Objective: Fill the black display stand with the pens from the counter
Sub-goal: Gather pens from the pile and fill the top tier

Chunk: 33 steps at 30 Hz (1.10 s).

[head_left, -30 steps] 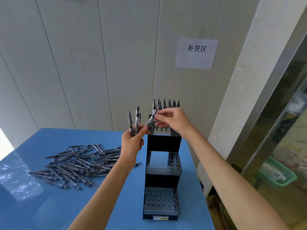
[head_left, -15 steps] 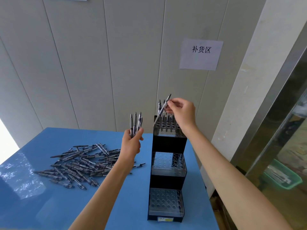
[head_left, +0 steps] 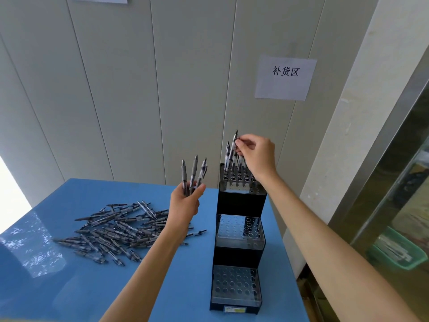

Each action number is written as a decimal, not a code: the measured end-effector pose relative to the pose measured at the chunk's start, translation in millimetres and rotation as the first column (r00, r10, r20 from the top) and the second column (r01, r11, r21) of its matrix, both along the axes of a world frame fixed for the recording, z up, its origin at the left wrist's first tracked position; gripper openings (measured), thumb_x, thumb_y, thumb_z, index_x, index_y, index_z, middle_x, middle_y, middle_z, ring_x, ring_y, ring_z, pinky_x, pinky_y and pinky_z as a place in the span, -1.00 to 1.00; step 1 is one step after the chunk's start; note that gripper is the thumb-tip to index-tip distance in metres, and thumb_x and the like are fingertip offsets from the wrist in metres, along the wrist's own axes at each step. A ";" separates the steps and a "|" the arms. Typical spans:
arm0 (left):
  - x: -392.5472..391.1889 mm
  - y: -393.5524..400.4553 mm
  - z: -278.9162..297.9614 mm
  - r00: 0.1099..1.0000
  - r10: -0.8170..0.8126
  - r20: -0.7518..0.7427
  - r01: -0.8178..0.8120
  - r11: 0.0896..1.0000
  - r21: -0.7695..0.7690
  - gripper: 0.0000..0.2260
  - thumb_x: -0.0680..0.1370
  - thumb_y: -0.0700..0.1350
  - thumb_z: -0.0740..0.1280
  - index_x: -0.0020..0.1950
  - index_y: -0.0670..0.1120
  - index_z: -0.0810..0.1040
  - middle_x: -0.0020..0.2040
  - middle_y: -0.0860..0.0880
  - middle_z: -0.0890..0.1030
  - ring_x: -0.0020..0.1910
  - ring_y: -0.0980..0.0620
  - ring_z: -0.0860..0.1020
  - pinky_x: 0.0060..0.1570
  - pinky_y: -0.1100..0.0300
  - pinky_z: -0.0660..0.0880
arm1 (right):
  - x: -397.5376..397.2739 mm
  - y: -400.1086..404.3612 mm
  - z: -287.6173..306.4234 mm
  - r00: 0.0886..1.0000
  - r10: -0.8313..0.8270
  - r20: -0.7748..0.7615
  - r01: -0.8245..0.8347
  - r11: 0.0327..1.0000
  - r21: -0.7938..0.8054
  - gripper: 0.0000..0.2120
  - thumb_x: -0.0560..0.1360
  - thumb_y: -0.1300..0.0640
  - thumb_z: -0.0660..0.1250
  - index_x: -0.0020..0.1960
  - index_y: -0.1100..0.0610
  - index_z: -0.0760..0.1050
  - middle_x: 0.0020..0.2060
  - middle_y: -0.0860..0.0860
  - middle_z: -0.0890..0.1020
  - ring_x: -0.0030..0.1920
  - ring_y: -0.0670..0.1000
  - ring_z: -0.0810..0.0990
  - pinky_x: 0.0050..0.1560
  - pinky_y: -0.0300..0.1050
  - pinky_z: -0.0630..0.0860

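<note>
A black three-tier display stand with clear perforated tops stands on the blue counter. Several pens stand in the back rows of its top tier; the middle and bottom tiers hold none. My right hand pinches one pen near its top, nearly upright, its tip down among the top tier's left holes. My left hand grips three pens fanned upward, just left of the stand. A loose pile of pens lies on the counter to the left.
A panelled wall with a paper sign rises right behind the stand. The counter's right edge runs close beside the stand. Beyond it are a pale column and, lower right, a green basket.
My right hand took a pen from beside my left hand, lifted it and has turned it nearly upright over the top tier. My left hand has stayed beside the stand.
</note>
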<state>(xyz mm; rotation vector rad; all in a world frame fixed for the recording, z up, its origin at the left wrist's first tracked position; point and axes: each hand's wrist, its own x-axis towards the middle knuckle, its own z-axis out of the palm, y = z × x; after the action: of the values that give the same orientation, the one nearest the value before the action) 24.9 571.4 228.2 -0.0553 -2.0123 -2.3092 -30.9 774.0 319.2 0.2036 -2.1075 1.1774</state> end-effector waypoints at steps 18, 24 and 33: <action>10.5 8.5 8.2 1.000 0.022 -0.003 -0.022 0.996 0.082 -0.74 0.68 -0.04 0.31 -0.05 -0.23 0.54 -0.47 0.04 0.39 -0.50 0.06 0.23 -0.52 0.26 0.20 | 2.1 -5.6 -29.7 0.983 0.003 0.186 -0.018 0.997 0.079 -0.93 0.53 0.23 0.44 -0.05 0.18 0.71 -0.28 0.02 0.72 -0.27 -0.03 0.71 -0.04 0.04 0.68; 9.5 14.9 13.8 0.999 0.050 -0.021 -0.048 0.994 0.101 -0.74 0.65 -0.02 0.35 -0.04 -0.22 0.57 -0.32 0.01 0.54 -0.49 0.08 0.29 -0.50 0.27 0.26 | 12.6 -1.6 -28.5 0.972 0.066 0.224 -0.062 0.998 -0.025 -0.92 0.54 0.21 0.43 -0.03 0.19 0.70 -0.28 0.01 0.72 -0.28 -0.06 0.71 -0.11 -0.02 0.69; 7.5 33.6 14.8 0.998 0.038 -0.048 -0.035 0.998 0.061 -0.81 0.63 0.01 0.38 0.01 -0.11 0.63 -0.16 0.00 0.68 -0.47 0.07 0.38 -0.47 0.24 0.30 | 37.1 -11.4 -25.7 0.818 0.449 0.360 -0.348 0.884 -0.313 -0.82 0.54 0.17 0.44 0.07 0.26 0.65 -0.15 0.14 0.73 -0.12 0.16 0.73 -0.09 -0.07 0.67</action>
<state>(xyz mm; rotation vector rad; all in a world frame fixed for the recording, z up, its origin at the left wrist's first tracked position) 32.4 605.1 243.1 -0.0705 -1.9038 -2.3208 6.2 762.6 293.5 0.3197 -2.3367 1.8563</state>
